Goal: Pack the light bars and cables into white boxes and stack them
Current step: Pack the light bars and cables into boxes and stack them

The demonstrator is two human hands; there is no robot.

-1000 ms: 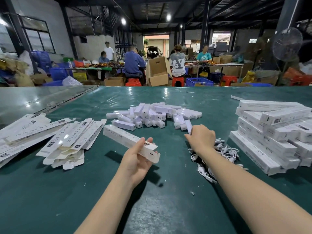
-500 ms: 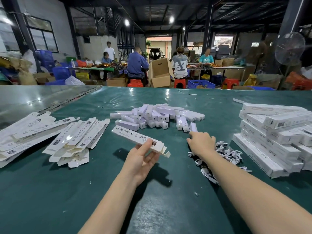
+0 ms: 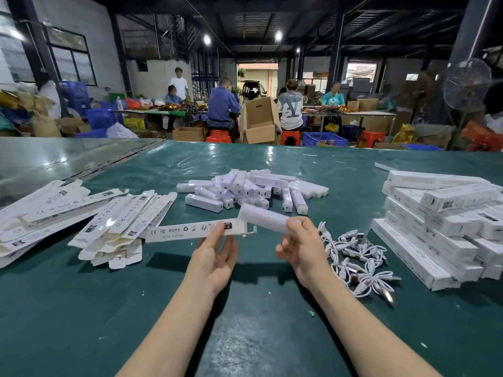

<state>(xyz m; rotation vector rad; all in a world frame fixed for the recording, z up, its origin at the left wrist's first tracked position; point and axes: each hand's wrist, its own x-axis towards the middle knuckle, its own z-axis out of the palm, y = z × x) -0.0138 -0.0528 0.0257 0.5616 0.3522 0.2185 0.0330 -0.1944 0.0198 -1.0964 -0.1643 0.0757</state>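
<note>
My left hand [image 3: 216, 255] holds a long white box [image 3: 190, 231] by its right part, the open flap end pointing right. A white light bar [image 3: 262, 217], blurred, is gripped in my right hand [image 3: 302, 246] just right of that open end. More light bars [image 3: 253, 187] lie in a heap on the green table [image 3: 81, 308] beyond my hands. White cables [image 3: 359, 261] are piled to the right of my right hand. Packed white boxes [image 3: 446, 229] are stacked at the right. Flat unfolded boxes [image 3: 117, 227] lie fanned out at the left.
More flat box blanks [image 3: 35, 213] spread to the far left edge of the table. Beyond the table, people sit at work tables among cardboard cartons [image 3: 258, 122], blue crates and red stools. A standing fan [image 3: 466, 85] is at the back right.
My right hand has picked a light bar from the heap and brought it back to the box's open end. My left hand has turned the box level, its printed side up.
</note>
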